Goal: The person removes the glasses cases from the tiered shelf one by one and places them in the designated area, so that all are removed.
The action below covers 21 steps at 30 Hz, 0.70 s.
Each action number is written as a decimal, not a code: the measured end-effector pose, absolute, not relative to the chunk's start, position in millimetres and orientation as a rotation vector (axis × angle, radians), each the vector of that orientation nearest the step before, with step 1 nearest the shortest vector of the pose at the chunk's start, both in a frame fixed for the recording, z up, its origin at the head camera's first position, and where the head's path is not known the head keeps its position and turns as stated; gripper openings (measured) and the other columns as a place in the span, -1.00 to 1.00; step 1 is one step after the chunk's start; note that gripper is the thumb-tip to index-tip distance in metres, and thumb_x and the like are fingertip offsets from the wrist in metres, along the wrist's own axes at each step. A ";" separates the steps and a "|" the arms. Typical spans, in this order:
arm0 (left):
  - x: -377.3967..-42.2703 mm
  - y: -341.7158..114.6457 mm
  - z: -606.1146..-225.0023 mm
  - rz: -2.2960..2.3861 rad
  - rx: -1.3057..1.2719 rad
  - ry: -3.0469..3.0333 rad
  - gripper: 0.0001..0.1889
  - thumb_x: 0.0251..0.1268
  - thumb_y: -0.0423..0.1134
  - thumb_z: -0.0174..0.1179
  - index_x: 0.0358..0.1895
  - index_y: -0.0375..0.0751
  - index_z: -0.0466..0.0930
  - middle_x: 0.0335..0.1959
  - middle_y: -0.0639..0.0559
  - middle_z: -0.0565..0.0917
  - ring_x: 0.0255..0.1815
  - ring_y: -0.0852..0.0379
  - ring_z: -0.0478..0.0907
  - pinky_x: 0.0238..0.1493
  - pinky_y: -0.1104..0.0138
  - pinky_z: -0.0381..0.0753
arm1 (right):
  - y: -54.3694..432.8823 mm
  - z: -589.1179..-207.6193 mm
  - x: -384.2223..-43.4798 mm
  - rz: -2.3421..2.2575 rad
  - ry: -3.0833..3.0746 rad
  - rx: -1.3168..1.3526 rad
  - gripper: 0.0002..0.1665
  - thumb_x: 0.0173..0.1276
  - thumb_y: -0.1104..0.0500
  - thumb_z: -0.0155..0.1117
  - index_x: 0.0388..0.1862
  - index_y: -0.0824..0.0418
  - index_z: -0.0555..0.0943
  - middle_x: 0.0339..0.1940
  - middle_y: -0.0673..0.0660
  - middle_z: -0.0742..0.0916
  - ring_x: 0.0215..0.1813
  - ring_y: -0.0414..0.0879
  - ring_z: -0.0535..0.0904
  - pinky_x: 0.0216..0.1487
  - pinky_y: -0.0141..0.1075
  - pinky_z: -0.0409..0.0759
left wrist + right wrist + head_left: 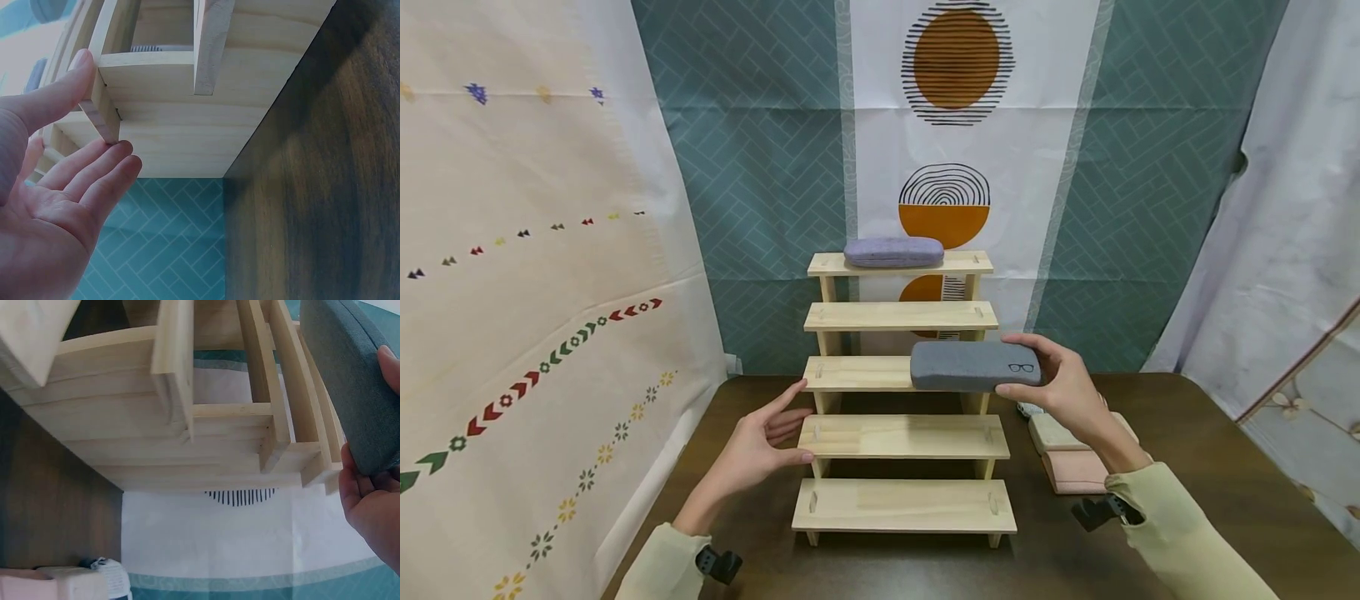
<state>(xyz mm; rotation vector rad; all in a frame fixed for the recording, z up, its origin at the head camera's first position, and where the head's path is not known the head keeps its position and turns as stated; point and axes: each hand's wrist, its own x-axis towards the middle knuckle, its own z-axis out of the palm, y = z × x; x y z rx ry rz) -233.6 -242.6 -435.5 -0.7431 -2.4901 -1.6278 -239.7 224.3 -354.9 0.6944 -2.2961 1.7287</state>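
Observation:
My right hand grips the right end of a blue-grey glasses case between thumb and fingers. The case, with a small glasses drawing on it, is at the third step of a pale wooden stepped display stand; contact with that step cannot be told. In the right wrist view the glasses case slants beside the steps. My left hand touches the stand's left side with fairly straight fingers, index at the third step, thumb at the fourth. A lilac glasses case lies on the top step.
Right of the stand, on the dark wooden table, lie a pink item and a cream one, partly behind my right arm. A patterned curtain hangs behind, and pale cloths flank both sides.

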 end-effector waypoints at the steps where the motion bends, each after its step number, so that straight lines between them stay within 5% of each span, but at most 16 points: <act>1: -233.5 -242.5 -435.2 -1.629 -0.741 -2.490 0.15 -0.01 -0.45 0.66 0.69 0.09 0.21 0.34 -0.36 0.58 0.33 -0.25 0.59 0.26 -0.06 0.60 | 225.7 -356.3 -237.6 1.727 -2.294 0.696 -0.24 0.33 0.37 0.54 0.48 0.25 0.49 0.09 0.24 0.60 -0.08 -0.07 0.60 -0.17 -0.36 0.68; 21: -233.9 -243.3 -435.7 -1.641 -0.744 -2.485 0.15 0.00 -0.44 0.66 0.69 0.08 0.21 0.33 -0.36 0.59 0.33 -0.26 0.59 0.26 -0.13 0.58 | 263.6 -384.4 -197.7 1.660 -2.289 0.709 -0.22 0.26 0.50 0.52 0.45 0.34 0.49 0.14 0.13 0.65 -0.06 -0.08 0.67 -0.12 -0.33 0.73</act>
